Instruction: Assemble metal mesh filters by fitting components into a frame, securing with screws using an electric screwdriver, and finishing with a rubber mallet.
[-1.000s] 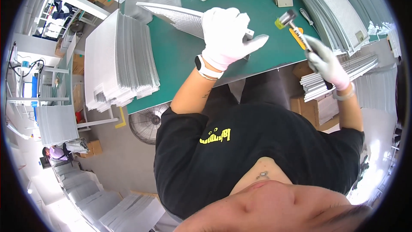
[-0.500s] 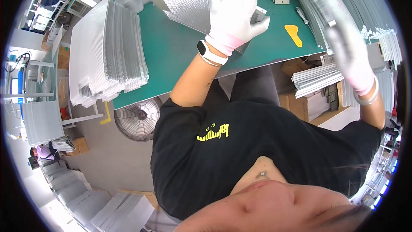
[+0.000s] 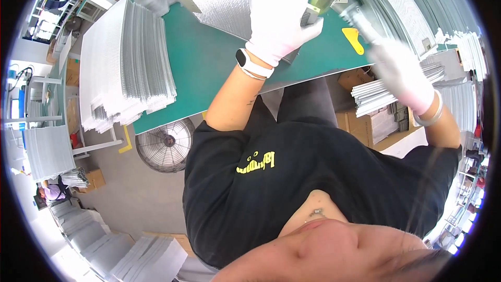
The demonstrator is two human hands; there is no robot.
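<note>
My left hand [image 3: 279, 21], in a white glove, is closed on the edge of a silver mesh panel with a thin metal frame [image 3: 222, 8]. The panel stands tilted on the green table, and my hand hides its middle part. A grey end of the frame [image 3: 309, 16] juts out beside my thumb. My right hand [image 3: 399, 70], gloved too and smeared by motion, grips a mallet [image 3: 357, 21] by its handle. The blurred dark and yellow-green mallet head is close to that frame end; whether they touch I cannot tell.
A tall stack of mesh sheets [image 3: 128, 62] stands on the table's left. More framed panels [image 3: 399, 8] lie at the right. A yellow scraper [image 3: 353, 40] rests near the table's [image 3: 209, 78] right front. Below are a bundle of white strips [image 3: 370, 96] and a floor fan [image 3: 166, 145].
The mallet has swung down and left from its raised position toward the frame end. My right hand came down with it. My left hand keeps its grip on the panel.
</note>
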